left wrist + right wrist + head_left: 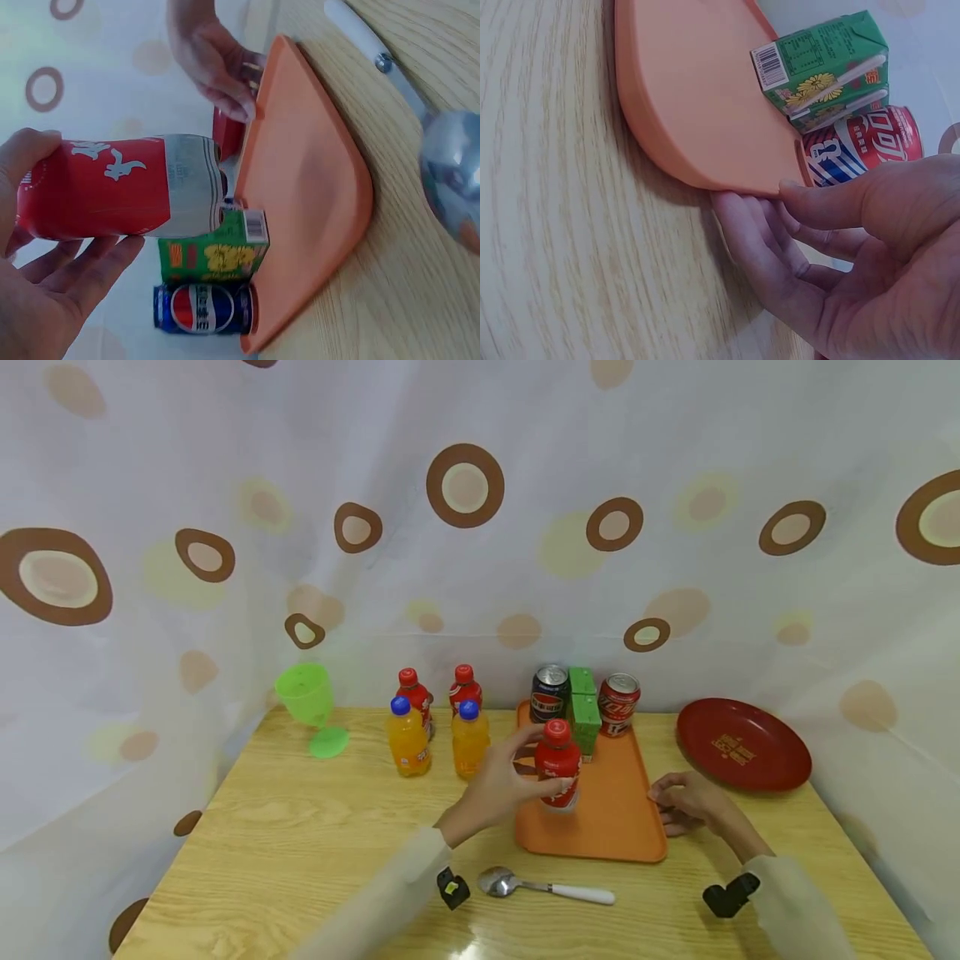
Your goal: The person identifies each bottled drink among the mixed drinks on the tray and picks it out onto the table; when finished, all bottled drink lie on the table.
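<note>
My left hand (495, 789) grips a small red-labelled soda bottle (557, 770) with a red cap. In the left wrist view the bottle (124, 187) hangs above the orange tray (618, 827), its bottom apart from the tray. At the tray's right edge, my right hand (686, 802) pinches the rim between thumb and fingers, seen close in the right wrist view. On the far part of the tray stand a dark blue Pepsi can (550, 695), green drink cartons (584, 722) and a red cola can (618, 703).
Two orange soda bottles (408, 739) and two red-capped bottles (414, 693) stand left of the tray. A green plastic goblet (307, 693) is at the far left. A dark red plate (742, 743) lies to the right, and a spoon (543, 887) lies in front of the tray.
</note>
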The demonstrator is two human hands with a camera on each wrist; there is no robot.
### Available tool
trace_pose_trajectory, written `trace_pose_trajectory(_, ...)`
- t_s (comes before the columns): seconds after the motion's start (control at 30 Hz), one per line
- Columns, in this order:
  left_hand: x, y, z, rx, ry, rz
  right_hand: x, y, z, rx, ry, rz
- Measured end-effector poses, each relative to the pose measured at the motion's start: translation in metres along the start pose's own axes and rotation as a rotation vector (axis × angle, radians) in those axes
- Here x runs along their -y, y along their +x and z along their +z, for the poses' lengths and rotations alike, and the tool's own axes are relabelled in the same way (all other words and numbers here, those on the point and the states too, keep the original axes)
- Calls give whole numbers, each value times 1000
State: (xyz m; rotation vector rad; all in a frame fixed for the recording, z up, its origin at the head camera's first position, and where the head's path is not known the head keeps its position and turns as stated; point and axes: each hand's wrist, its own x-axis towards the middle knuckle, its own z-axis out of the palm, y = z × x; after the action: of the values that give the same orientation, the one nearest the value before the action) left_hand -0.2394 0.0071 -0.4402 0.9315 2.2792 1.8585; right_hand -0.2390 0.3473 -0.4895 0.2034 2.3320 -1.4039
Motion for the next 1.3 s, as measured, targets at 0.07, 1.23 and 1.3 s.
trace_pose_trajectory(0.07,0,-6,-10,-4,-16,-10,0,-1,-1,-7,-5,-6)
trace_pose_trajectory(1.23,53,-79,-117,-231,172,-219,-3,-2,0,-14,15,-4)
trace_pose_trajectory(1.3,53,-80,-116,-234,175,-223,-3,-2,1,-17,12,-2)
